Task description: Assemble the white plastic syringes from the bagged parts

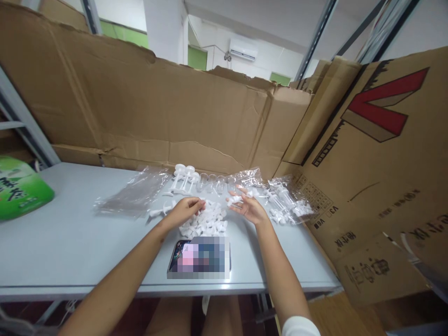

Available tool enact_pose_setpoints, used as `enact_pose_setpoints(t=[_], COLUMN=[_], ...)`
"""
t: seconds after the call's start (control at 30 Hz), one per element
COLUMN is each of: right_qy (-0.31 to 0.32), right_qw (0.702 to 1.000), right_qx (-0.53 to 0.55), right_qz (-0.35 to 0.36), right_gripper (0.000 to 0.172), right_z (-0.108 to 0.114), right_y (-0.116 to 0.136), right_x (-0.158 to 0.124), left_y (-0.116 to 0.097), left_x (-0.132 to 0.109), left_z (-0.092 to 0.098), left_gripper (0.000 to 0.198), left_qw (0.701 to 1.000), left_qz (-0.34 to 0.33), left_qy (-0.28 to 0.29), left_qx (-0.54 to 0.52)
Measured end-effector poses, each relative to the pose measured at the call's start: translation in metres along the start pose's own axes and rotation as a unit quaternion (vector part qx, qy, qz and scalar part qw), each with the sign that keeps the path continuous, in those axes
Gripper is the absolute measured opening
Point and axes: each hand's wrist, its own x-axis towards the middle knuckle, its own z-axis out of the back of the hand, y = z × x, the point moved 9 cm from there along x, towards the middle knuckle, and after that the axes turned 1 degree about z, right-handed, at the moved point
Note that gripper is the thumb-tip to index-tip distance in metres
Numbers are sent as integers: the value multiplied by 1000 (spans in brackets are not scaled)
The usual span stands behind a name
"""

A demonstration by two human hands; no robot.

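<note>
A heap of small white plastic pieces (206, 221) lies on the table in front of me. At the heap's upper left edge is my left hand (185, 210), its fingers closed together at the tips; what they hold, if anything, is too small to make out. Palm up to the right of the heap, my right hand (252, 210) holds a few of the same white pieces (235, 200) on its half-curled fingers. Behind the hands stand several white plungers (185, 177) with round ends, beside clear plastic cylinders (212, 183).
Flat clear bags (131, 193) lie at the left, and a filled clear bag (285, 200) of white parts at the right. A phone (201, 257) rests near the front edge. A green package (23, 189) sits far left. Cardboard (168, 112) walls the back and right.
</note>
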Motion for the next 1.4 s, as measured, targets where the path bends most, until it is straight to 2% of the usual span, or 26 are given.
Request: enact_pose_setpoints(t=[0.13, 0.2, 0.27, 0.37, 0.43, 0.53, 0.63, 0.77, 0.83, 1.03, 1.23, 1.4], right_qy=[-31, -43, -47, -38, -27, -8, 15, 53, 57, 28, -1, -30], right_qw=[999, 999, 999, 999, 999, 1000, 1000, 998, 998, 997, 998, 998], right_qx=[5, 6, 3, -10, -19, -25, -24, -25, -25, -42, -44, -34], right_qz=[22, 25, 20, 0, -9, -6, -6, -4, 16, 55, 54, 53], right_gripper=[43, 42, 41, 40, 38, 38, 40, 41, 39, 26, 51, 49], right_z=[14, 18, 19, 14, 9, 1, -8, -22, -27, -28, -24, -18], right_y=[10, 12, 11, 5, 1, -2, -5, -8, -6, 0, 4, -1], right_x=[0, 0, -1, -1, -1, -1, -1, -4, -4, -3, -3, 0], left_y=[9, 7, 1, -8, -9, -11, -19, -30, -32, -22, -21, -17], left_x=[0, 0, -1, -2, -3, -5, -10, -17, -19, -14, -14, -10], left_z=[2, 0, 2, 9, 8, -2, -15, -30, -35, -33, -35, -37], left_gripper=[45, 44, 40, 36, 38, 41, 36, 33, 33, 34, 32, 34], left_qw=[999, 998, 998, 998, 997, 983, 954, 932, 928, 927, 935, 963], left_qz=[17, 7, -14, -27, -18, -2, -1, -11, -8, 13, 15, -13], left_qy=[2, 10, -7, -49, -45, 16, 94, 175, 195, 152, 149, 143], left_qx=[48, 66, 65, 11, -60, -184, -286, -317, -318, -342, -321, -228])
